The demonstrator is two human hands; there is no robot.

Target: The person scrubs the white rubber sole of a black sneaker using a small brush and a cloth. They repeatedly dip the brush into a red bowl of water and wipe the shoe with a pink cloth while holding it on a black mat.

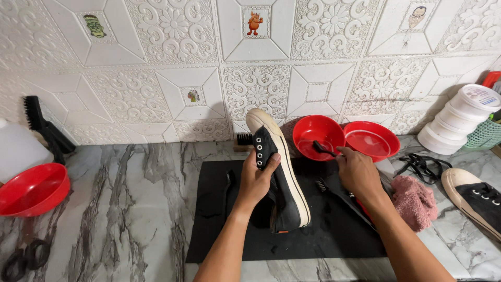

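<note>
- The black canvas sneaker with white rubber sole point(279, 177) is gripped tightly by the left hand point(255, 180), tilted above the black rectangular mat point(313, 235).
- A small black brush point(322, 149) is pinched by the right hand point(357, 175) and dipped into the nearer red plastic bowl point(317, 134).
- Step judged: brush loading; scrubbing contact is required next.

Your left hand point(257, 180) held a black sneaker point(279, 177) of matt canvas-like cloth, with small shiny metal eyelets and a smooth, off-white rubber sole rim. Your right hand point(357, 172) held a small black brush point(324, 150) over a glossy red plastic bowl point(318, 133); a second glossy red bowl point(371, 140) stood just beside it. Beneath lay a matt black mat point(323, 235) on a polished, grey-veined marble-look counter point(130, 209). A fuzzy pink cloth point(415, 201) looked soft and rough. The wall tiles point(172, 62) were white and embossed in relief. Stacked white tubs point(459, 122) looked like smooth plastic.
</note>
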